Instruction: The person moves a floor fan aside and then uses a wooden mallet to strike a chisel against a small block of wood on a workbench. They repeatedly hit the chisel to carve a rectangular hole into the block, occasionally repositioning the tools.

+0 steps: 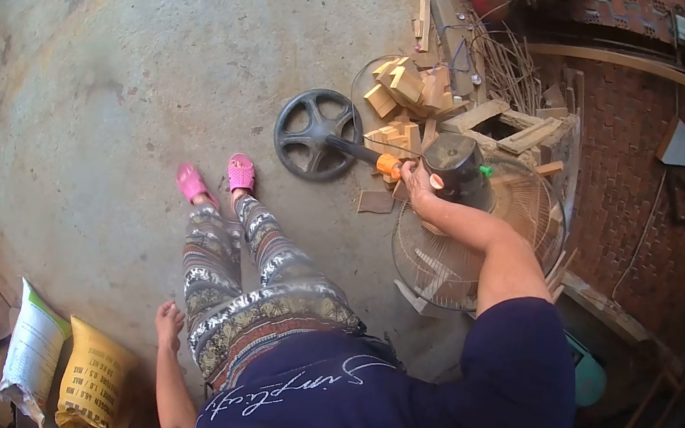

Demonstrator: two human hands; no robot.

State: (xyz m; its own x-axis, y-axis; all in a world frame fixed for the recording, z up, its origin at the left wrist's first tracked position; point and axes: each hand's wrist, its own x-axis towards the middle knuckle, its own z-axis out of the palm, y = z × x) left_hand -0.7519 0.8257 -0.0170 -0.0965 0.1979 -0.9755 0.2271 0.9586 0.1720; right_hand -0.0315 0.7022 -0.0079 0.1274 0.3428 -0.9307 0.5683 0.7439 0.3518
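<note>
Concrete floor (109, 117), fan (452, 158) in right hand (418, 184), left hand (169, 324) well apart

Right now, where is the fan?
In the head view, the fan is right of centre, on the person's right, next to the piled wooden blocks; the right hand holds it beside its orange collar.
</note>
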